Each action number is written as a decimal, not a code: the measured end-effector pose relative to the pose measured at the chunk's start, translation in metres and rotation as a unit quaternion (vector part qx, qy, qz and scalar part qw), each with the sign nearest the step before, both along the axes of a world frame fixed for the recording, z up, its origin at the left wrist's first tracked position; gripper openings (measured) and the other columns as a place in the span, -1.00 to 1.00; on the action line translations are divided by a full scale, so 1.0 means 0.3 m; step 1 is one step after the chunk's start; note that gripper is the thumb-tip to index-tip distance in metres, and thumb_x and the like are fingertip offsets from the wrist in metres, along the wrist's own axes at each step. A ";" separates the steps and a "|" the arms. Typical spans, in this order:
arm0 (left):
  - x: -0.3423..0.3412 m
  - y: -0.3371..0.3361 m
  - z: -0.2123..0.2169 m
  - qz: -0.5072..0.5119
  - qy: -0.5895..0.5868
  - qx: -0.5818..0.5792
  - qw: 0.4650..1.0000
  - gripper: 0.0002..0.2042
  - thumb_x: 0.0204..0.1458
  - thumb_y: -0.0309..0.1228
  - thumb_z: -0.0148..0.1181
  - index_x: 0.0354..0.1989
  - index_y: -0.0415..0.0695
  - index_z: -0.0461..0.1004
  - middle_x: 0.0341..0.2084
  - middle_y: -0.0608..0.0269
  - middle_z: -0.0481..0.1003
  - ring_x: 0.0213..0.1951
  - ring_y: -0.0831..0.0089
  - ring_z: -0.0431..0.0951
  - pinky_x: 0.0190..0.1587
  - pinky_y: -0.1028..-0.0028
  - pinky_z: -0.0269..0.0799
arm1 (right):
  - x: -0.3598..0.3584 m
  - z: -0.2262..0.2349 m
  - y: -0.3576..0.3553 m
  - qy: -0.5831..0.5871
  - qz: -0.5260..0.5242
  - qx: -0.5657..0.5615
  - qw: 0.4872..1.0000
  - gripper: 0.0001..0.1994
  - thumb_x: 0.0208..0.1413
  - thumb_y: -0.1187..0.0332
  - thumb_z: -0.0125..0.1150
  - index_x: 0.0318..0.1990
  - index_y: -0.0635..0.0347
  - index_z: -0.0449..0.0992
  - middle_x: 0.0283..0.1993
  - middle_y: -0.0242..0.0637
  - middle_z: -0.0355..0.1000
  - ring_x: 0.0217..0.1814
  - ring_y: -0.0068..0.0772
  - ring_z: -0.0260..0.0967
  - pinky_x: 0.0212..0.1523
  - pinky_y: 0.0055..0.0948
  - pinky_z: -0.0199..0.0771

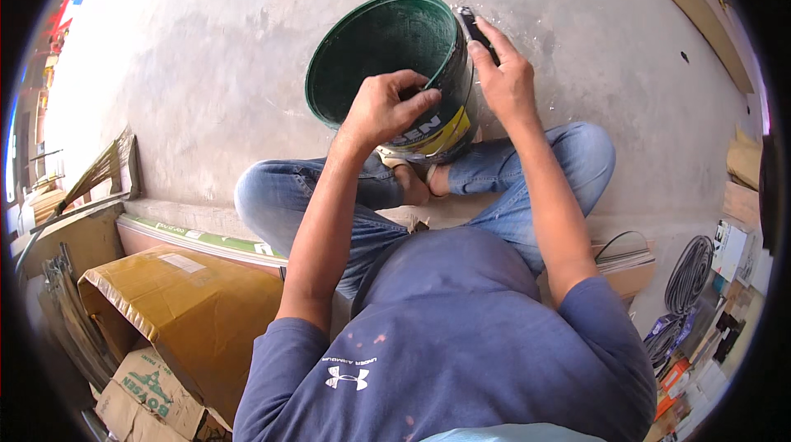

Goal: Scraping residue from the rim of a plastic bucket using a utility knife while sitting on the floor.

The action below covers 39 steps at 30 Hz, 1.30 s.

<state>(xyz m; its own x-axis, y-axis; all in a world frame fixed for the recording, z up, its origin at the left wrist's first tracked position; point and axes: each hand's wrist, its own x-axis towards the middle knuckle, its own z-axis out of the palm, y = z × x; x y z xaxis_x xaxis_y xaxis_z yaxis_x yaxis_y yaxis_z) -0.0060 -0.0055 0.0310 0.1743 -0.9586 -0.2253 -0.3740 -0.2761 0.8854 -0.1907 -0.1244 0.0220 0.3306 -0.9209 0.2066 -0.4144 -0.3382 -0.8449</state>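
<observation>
nearest you, at the lower left, sit brown cardboard boxes (185,318), and at the lower right a coil of black cable (688,273) among small packages. your knees in blue jeans (272,203) spread to either side, with your feet drawn in between them.

the green bucket (387,63) rests tilted on its side just beyond your feet, its mouth turned toward you and to the left, its base near your toes on the concrete floor (206,71). it looks like empty, stiff plastic, so it should be light and prone to rolling; its rim is the firm place to hold.

your left hand (387,108) has its grip clamped on the near rim, fingers curled over the edge, wrist bent, elbow low. your right hand (504,79) reaches along the bucket's right side, its grip closed around a dark slim tool (475,30) pressed to the far rim. pale flecks lie on the floor beyond.
</observation>
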 end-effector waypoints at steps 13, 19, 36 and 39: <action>0.059 -0.051 0.024 0.021 -0.109 -0.036 0.993 -0.69 0.22 -0.18 0.35 -0.23 -0.25 0.66 -0.55 0.12 0.61 -0.45 0.57 0.60 -0.39 0.43 0.51 | 0.013 -0.057 0.093 -0.018 0.038 0.013 0.999 -0.57 0.32 0.26 0.25 0.26 0.26 0.52 0.17 0.15 0.56 0.21 0.13 0.56 0.17 -0.14 0.58; -0.010 -0.068 0.034 0.046 -0.159 -0.063 0.984 -0.68 0.30 -0.18 0.25 -0.22 -0.25 0.66 -0.53 0.04 0.62 -0.47 0.44 0.64 -0.39 0.38 0.51 | 0.060 -0.044 0.059 -0.047 0.018 0.017 0.999 -0.57 0.32 0.27 0.23 0.26 0.28 0.52 0.18 0.16 0.55 0.26 0.14 0.52 0.23 -0.13 0.53; -0.057 -0.035 -0.022 0.075 -0.023 -0.084 0.993 -0.58 0.37 -0.24 0.07 0.32 -0.14 0.43 -0.08 -0.23 0.64 0.06 -0.11 0.64 0.08 0.14 0.53 | 0.032 0.009 0.118 -0.066 0.066 0.102 0.990 -0.55 0.32 0.30 0.21 0.28 0.36 0.48 0.23 0.22 0.51 0.31 0.04 0.51 0.29 -0.21 0.48; -0.067 -0.028 -0.011 0.069 -0.020 -0.074 0.995 -0.58 0.37 -0.24 0.07 0.33 -0.13 0.43 -0.08 -0.23 0.64 0.05 -0.10 0.65 0.09 0.16 0.53 | 0.022 0.018 0.119 -0.051 0.068 0.106 0.991 -0.54 0.32 0.30 0.21 0.29 0.37 0.47 0.24 0.22 0.50 0.32 0.05 0.50 0.29 -0.19 0.48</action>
<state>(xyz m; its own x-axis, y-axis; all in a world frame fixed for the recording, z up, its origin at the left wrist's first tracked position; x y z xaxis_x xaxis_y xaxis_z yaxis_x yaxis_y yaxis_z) -0.0262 -0.0140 0.0276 0.3123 -0.9471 -0.0745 -0.3780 -0.1959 0.9048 -0.1841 -0.0888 0.0275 0.4423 -0.8953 0.0526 -0.2857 -0.1962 -0.9380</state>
